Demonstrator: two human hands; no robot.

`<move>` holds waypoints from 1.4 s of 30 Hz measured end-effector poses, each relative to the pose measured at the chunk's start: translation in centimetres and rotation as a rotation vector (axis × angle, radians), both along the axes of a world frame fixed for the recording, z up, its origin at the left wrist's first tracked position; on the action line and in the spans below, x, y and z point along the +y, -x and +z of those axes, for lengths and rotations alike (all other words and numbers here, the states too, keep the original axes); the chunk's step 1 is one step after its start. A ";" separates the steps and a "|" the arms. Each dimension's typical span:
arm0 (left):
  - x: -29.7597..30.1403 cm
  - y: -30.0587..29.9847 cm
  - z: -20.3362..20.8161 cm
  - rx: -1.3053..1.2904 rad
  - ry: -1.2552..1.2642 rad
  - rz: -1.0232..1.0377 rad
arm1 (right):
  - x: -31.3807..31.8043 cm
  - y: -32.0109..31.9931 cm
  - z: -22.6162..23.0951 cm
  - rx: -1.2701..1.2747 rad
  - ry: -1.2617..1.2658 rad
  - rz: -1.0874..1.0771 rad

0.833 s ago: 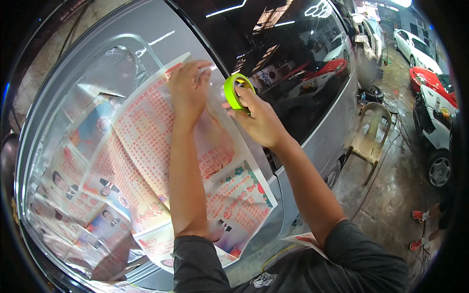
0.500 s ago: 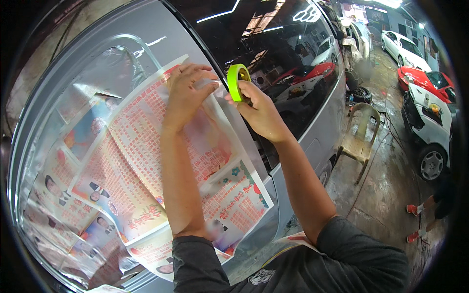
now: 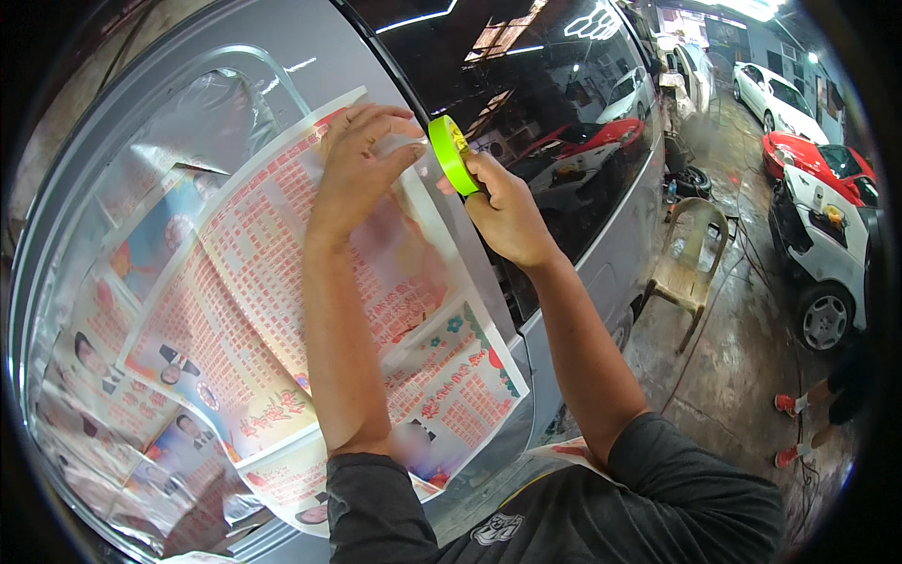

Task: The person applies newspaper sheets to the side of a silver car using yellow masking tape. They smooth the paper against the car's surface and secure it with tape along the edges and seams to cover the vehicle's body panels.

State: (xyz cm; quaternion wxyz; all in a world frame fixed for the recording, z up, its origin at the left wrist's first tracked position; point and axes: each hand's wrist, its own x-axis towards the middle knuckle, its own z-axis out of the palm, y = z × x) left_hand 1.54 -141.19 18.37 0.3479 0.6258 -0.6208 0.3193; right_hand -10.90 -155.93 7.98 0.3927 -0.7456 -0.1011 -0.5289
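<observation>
A printed newspaper sheet (image 3: 282, 273) with red text lies spread over the grey vehicle's side (image 3: 282, 28). My left hand (image 3: 362, 174) rests at the sheet's upper corner, its fingers bent but apart and the thumb held away from them. Close to its right, my right hand (image 3: 507, 207) grips a neon yellow-green roll of masking tape (image 3: 452, 160) between thumb and fingers. The roll stands tilted beside the dark window. Whether a strip runs from the roll to the paper cannot be made out. More newspaper and shiny film (image 3: 202, 117) cover the panel on the left.
A dark glossy window (image 3: 554, 113) with reflections is right of my hands. Further right stand a plastic chair (image 3: 691, 258), a white car part-stripped at the front (image 3: 827, 244), a red car (image 3: 813, 160) and another white car (image 3: 780, 99). A person's red shoes (image 3: 786, 404) show at the far right. Hoses or cables cross the floor.
The tape roll has turned and moved slightly left, closer to my left hand. My left hand stays at the paper's upper corner. The view has shifted a little.
</observation>
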 end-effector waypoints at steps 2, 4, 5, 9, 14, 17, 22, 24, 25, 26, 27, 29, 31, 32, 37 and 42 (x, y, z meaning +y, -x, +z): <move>-0.2 1.0 -0.2 0.091 0.057 -0.038 | -0.1 -0.1 0.0 -0.022 0.018 0.017; -0.1 1.1 -0.2 0.080 0.073 -0.041 | 0.4 0.0 0.0 0.002 -0.058 0.162; -0.2 0.6 -0.2 0.023 0.061 -0.030 | 0.9 0.3 0.1 0.013 -0.097 0.233; -0.8 -2.3 -0.3 -0.137 0.042 0.018 | 2.9 1.1 0.6 0.016 -0.158 0.427; -0.6 -0.9 -0.7 -0.176 0.059 0.098 | 3.4 1.8 1.0 -0.028 -0.149 0.468; -0.8 -0.3 -0.6 -0.126 0.096 0.073 | 3.1 1.0 0.9 -0.073 -0.155 0.336; -0.8 -0.9 -0.5 -0.073 0.071 0.035 | 2.0 -0.1 0.7 -0.043 -0.139 0.210; -1.0 -1.0 -0.5 -0.007 0.085 -0.009 | 1.7 -0.6 0.7 -0.104 -0.124 0.152; -0.9 -1.0 -0.5 -0.040 0.083 0.013 | 1.6 -0.8 0.9 -0.136 -0.106 0.085; -0.9 -1.1 -0.5 -0.072 0.077 0.028 | 1.4 -0.8 1.1 -0.168 -0.091 0.012; -0.9 -1.1 -0.5 -0.104 0.072 0.041 | 1.3 -0.8 1.4 -0.153 -0.067 -0.038; -0.9 -0.9 -0.7 -0.151 0.063 0.092 | 1.2 -0.6 1.9 -0.119 -0.023 -0.152; -1.0 -0.3 -0.3 -0.188 0.043 0.107 | 1.0 -0.7 1.9 -0.069 0.002 -0.218; -0.7 -0.1 0.2 -0.204 0.024 0.112 | 1.1 -0.7 2.1 -0.050 0.011 -0.248; -0.8 -0.1 0.0 -0.211 -0.023 0.137 | 0.8 -1.1 2.0 -0.177 0.106 -0.330; -0.7 0.8 0.2 -0.002 0.009 0.072 | 1.4 -1.1 2.8 -0.140 0.113 -0.397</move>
